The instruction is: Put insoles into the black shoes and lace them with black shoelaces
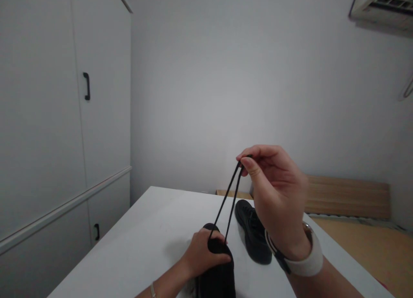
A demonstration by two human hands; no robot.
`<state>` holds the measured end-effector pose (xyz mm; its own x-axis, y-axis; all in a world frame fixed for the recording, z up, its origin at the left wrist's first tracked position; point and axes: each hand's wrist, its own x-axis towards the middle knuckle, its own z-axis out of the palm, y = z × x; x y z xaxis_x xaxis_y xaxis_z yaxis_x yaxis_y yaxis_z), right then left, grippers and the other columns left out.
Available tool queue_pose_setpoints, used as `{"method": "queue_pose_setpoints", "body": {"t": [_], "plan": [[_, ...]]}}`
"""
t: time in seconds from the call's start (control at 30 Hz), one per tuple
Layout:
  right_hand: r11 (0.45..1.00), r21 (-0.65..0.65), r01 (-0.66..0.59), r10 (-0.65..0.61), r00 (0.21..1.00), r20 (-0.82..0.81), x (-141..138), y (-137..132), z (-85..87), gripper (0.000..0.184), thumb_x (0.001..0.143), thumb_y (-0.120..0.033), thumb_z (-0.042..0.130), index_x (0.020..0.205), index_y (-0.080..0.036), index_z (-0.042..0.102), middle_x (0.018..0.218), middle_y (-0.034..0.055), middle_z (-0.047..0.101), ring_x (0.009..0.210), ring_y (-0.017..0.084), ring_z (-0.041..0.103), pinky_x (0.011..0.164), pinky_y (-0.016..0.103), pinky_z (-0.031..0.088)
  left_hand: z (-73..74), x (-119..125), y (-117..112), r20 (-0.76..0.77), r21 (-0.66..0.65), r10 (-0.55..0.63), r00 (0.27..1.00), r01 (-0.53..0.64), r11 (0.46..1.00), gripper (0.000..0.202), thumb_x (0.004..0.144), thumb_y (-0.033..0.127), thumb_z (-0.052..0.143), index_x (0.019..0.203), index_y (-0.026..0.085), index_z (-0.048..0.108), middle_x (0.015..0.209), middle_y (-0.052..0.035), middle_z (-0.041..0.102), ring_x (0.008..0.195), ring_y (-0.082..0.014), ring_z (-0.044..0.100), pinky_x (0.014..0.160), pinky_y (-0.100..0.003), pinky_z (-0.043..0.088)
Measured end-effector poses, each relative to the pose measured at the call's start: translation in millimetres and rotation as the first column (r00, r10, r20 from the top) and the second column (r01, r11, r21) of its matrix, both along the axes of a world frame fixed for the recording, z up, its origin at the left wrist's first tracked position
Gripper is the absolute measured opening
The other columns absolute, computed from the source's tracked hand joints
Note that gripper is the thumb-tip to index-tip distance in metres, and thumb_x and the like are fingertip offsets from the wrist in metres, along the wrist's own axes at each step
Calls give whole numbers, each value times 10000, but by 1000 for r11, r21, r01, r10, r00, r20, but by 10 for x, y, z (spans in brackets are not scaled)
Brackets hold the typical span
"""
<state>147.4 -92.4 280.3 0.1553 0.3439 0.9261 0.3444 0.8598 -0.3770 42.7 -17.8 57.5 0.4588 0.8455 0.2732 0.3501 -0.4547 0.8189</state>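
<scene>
My left hand [201, 256] is closed over the front of a black shoe [217, 277] that sits on the white table [145, 242] near its front edge. Raised above it, my right hand [277, 194] pinches both ends of the shoe's black lace [229, 201] between thumb and forefinger. The two strands run taut down to the shoe under my left hand. A white watch is on my right wrist. A second black shoe [253, 231] lies on the table just behind and to the right, partly hidden by my right forearm.
White cabinets with black handles [86, 86] line the left side. A plain white wall is behind the table. A wooden bed frame [348, 197] stands at the right rear, and an air conditioner [383, 7] hangs at the top right.
</scene>
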Motion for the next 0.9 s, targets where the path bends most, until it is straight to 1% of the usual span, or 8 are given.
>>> {"method": "queue_pose_setpoints", "body": {"t": [0.23, 0.33, 0.4, 0.47, 0.57, 0.67, 0.77, 0.9], "plan": [[997, 61, 37, -35, 999, -29, 23, 51, 80, 82, 870, -111, 637, 855, -191, 625, 770, -19, 628, 670, 115, 582, 621, 251, 479, -54, 12, 71, 11, -13, -63, 998, 64, 998, 298, 602, 328, 844, 861, 219, 741, 891, -18, 721, 891, -230, 637, 845, -317, 461], [997, 44, 71, -69, 997, -34, 102, 96, 45, 66, 863, -125, 651, 852, -187, 631, 776, -15, 636, 680, 120, 595, 630, 256, 488, 64, -16, 24, 120, 7, 21, 993, -22, 1000, 440, 599, 334, 855, 982, 204, 681, 977, -40, 702, 945, -247, 617, 872, -340, 463], [995, 28, 95, -95, 995, -28, 149, 98, 18, 50, 862, -143, 658, 864, -188, 637, 790, -10, 644, 696, 126, 607, 640, 263, 497, 300, -58, -76, 275, 127, 170, 946, -211, 969, 407, 688, 356, 804, 1019, 202, 623, 1016, -60, 670, 983, -251, 588, 893, -361, 455], [994, 10, 107, -107, 994, -16, 176, 78, -5, 43, 864, -154, 661, 876, -189, 640, 798, -7, 648, 698, 127, 611, 640, 265, 502, 647, -104, -220, 408, 326, 218, 887, -364, 873, 167, 831, 352, 678, 826, 201, 607, 867, -56, 640, 895, -239, 580, 840, -361, 452], [995, -5, 99, -99, 995, 4, 166, 17, -27, 50, 866, -157, 664, 889, -196, 642, 804, -8, 651, 714, 132, 622, 658, 269, 512, 1231, -129, -429, 393, 596, 15, 920, -267, 757, 115, 905, 273, 613, 836, 211, 681, 792, -44, 653, 796, -206, 581, 760, -329, 449], [996, -13, 89, -88, 995, 36, 121, -62, -49, 67, 868, -151, 662, 902, -207, 649, 833, -7, 659, 740, 137, 640, 680, 274, 526, 1697, -90, -533, 395, 675, -46, 917, -256, 692, 108, 909, 251, 625, 970, 199, 697, 764, -26, 657, 714, -172, 561, 681, -289, 448], [995, 3, 100, -100, 994, 50, 93, -122, -78, 87, 861, -138, 662, 909, -211, 654, 851, -5, 664, 763, 140, 644, 693, 274, 528, 1965, -45, -561, 399, 675, -47, 916, -259, 691, 100, 900, 213, 622, 839, 183, 695, 698, 3, 619, 629, -135, 524, 605, -256, 420], [996, -30, 80, -80, 997, -12, 173, -108, -131, 57, 846, -169, 681, 877, -210, 655, 844, -1, 660, 784, 142, 629, 722, 277, 509, 2061, -58, -534, 361, 642, -110, 926, -162, 749, 144, 863, 172, 641, 721, 169, 662, 653, 22, 588, 621, -116, 526, 618, -240, 422]]}}
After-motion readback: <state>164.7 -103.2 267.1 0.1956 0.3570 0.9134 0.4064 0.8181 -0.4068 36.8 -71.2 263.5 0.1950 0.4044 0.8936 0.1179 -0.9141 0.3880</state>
